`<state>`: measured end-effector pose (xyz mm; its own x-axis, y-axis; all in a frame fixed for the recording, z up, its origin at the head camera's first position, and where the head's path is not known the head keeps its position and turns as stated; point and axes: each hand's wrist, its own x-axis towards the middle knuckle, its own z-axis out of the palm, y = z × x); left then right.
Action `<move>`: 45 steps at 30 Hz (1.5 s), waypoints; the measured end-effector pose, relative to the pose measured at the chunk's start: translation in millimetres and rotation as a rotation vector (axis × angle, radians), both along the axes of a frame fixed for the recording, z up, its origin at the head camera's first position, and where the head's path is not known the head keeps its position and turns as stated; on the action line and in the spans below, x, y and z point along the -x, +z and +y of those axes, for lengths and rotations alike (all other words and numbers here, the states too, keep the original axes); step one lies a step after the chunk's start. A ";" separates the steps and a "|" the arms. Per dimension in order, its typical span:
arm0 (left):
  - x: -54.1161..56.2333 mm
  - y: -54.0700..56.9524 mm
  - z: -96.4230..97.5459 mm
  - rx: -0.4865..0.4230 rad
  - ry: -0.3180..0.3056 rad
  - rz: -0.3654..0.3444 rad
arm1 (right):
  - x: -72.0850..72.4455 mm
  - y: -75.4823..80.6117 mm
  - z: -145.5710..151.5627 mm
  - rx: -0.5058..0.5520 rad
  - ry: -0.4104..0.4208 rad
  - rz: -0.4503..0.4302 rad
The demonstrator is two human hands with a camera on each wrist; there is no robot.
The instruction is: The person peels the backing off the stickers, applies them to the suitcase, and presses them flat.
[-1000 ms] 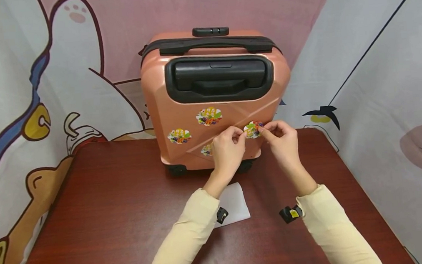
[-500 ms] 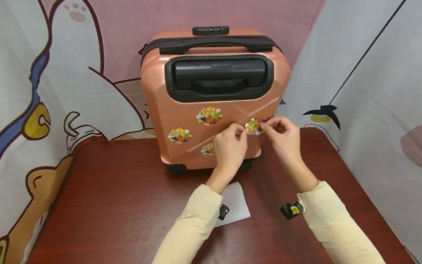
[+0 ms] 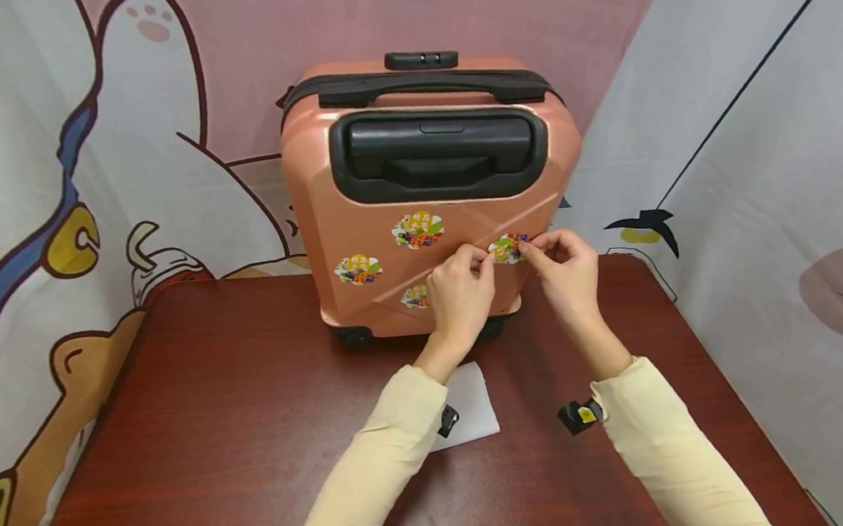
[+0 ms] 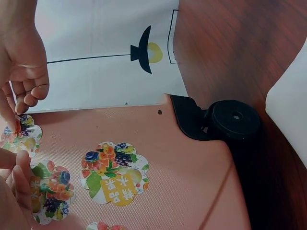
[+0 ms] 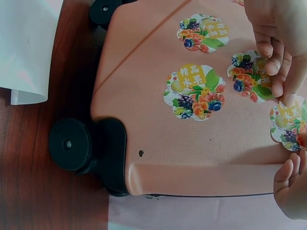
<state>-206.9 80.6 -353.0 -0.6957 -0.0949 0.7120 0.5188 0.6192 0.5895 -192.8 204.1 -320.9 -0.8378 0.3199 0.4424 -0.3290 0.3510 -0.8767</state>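
A salmon-pink hard-shell suitcase (image 3: 327,221) stands on the table, its front bearing several fruit-print stickers (image 3: 418,230). Between my hands, near the suitcase's right edge, is another fruit sticker (image 3: 508,249). My left hand (image 3: 462,297) pinches its left edge; my right hand (image 3: 569,275) pinches the right edge with thumb and index finger. The right wrist view shows this sticker (image 5: 280,127) at the suitcase face; whether it lies fully flat I cannot tell. My left hand hides a sticker in the head view that the left wrist view shows as a whole round sticker (image 4: 115,172).
White paper (image 3: 471,405) lies on the brown table (image 3: 216,414), partly under my left forearm. Black wheels (image 4: 235,119) sit at the suitcase's base. A printed cloth (image 3: 742,143) hangs behind and on both sides.
Both hands and the sticker have moved slightly up and to the right across the suitcase face, then nearly stopped. Both hands keep their hold on the sticker.
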 end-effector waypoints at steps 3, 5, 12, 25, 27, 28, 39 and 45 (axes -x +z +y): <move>0.4 -0.1 -0.3 -0.008 0.005 0.008 | 6.8 -8.4 5.3 -0.004 -0.013 0.000; 0.5 -0.2 -0.5 -0.011 0.004 0.013 | 8.4 -10.6 6.3 -0.006 -0.021 0.005; -0.9 -2.8 -2.4 0.002 -0.001 0.023 | 9.2 -13.8 9.7 0.006 -0.020 -0.005; -5.5 -7.7 -11.9 0.002 -0.192 -0.100 | 2.3 -15.7 12.6 0.096 0.077 -0.027; -5.5 -7.8 -13.3 0.000 -0.211 -0.113 | 1.0 -14.8 12.0 0.154 0.108 -0.032; -5.5 -7.8 -13.9 -0.003 -0.219 -0.117 | 0.7 -14.2 11.9 0.180 0.119 -0.031; -6.0 -7.5 -17.5 -0.028 -0.256 -0.117 | 0.3 -2.5 13.7 0.329 0.234 0.107; -6.9 -7.5 -17.7 -0.035 -0.260 -0.132 | -1.0 -14.4 14.9 0.241 0.204 0.001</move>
<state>-200.0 62.9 -360.5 -0.7865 0.0762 0.6129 0.5747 0.4536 0.6811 -191.8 219.1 -335.3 -0.8953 0.2411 0.3746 -0.3717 0.0594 -0.9265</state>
